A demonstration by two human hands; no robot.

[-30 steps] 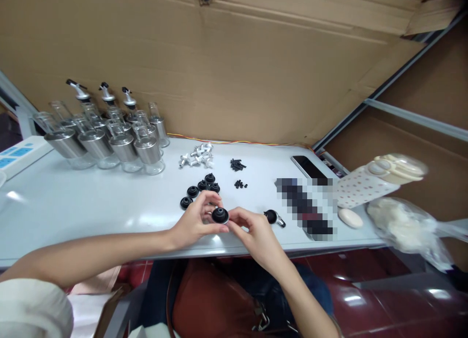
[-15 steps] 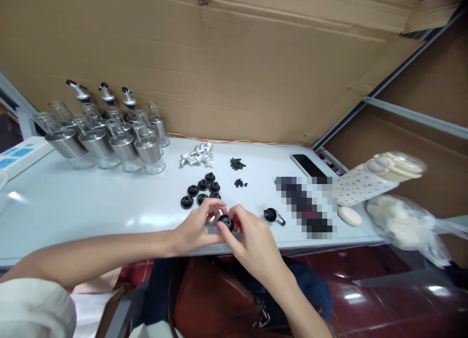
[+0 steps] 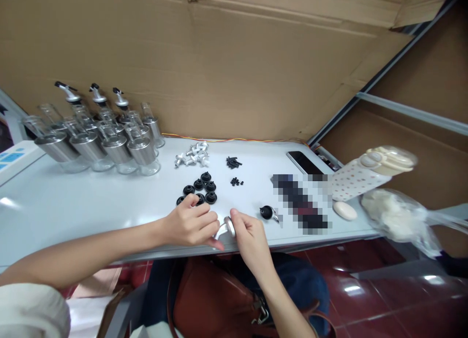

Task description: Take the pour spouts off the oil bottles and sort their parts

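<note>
Just above the table's front edge, both hands hold a silver pourer spout [image 3: 229, 227], its round cap facing my left hand. The fingers of my left hand [image 3: 193, 223] are wrapped around the spout's narrow end, which they mostly hide. My right hand [image 3: 252, 234] pinches the round base from the other side; the base's black underside is hidden. Beyond my left hand are several black stoppers [image 3: 210, 186], some partly covered by it. To the right of my right hand lies another pourer spout [image 3: 267, 212], black side up.
Glass bottles with steel sleeves [image 3: 116, 147] crowd the left back, some with spouts fitted. Silver spout parts [image 3: 193, 155], black tubes [image 3: 233, 161] and tiny black pieces [image 3: 236, 181] lie mid-table. Rightward are a phone [image 3: 304, 162], a dotted cup [image 3: 358, 179] and a plastic bag [image 3: 395, 216].
The pourer spout has been turned over, from black underside up to its silver cap and spout showing. My left hand has shifted its hold onto the narrow spout end.
</note>
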